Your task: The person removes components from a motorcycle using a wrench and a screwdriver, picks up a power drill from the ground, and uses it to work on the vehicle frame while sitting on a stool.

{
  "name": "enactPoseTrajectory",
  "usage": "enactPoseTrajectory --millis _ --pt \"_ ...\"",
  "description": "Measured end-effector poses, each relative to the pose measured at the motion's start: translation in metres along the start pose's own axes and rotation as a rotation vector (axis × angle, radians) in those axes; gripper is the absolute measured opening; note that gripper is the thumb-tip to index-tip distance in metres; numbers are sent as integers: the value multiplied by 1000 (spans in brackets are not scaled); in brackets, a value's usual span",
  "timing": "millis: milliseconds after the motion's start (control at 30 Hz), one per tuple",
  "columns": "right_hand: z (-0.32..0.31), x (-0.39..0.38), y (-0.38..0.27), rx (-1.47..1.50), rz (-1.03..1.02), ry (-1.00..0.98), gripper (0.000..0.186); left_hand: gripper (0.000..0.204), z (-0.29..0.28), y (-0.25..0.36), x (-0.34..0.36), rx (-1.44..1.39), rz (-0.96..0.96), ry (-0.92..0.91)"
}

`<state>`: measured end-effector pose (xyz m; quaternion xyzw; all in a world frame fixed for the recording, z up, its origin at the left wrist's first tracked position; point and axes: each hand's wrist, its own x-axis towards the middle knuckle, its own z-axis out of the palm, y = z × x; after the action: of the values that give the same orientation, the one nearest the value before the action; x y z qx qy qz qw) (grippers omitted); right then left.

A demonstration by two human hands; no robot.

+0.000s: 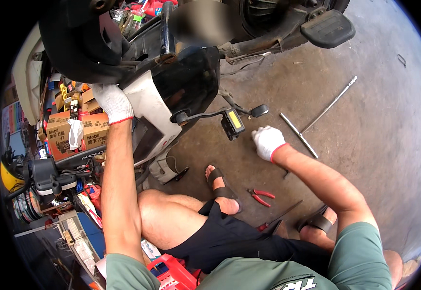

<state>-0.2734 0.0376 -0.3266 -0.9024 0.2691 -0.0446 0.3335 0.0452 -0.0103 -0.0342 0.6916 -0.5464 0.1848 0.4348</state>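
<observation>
My left hand (111,102), in a white glove with a red cuff, reaches to the scooter's white body panel (147,111) beneath a curved black part (75,58); its fingertips are hidden there. Gloved too, my right hand (265,141) has curled fingers, their contents out of sight. It is just right of a small black box with a yellow label (233,123), which hangs beside the metal lever with a pedal (260,110). On the floor (365,145) lie a T-handle wrench (298,134), red-handled pliers (262,197) and a long screwdriver (263,225).
The scooter's underside with a footrest (326,30) spans the top. Cardboard boxes (60,140) and mixed goods crowd the left, near a dark handlebar unit (48,176) and a red plastic basket (171,274). My sandalled foot (222,193) is below the hanging box.
</observation>
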Motion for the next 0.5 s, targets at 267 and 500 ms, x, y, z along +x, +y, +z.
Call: enactPoseTrajectory --millis 267,500 --pt "29 -2 10 -78 -60 252 13 29 -9 -33 2 115 29 -72" --pt "-41 -2 18 434 -117 433 14 26 -46 -60 22 251 88 -98"
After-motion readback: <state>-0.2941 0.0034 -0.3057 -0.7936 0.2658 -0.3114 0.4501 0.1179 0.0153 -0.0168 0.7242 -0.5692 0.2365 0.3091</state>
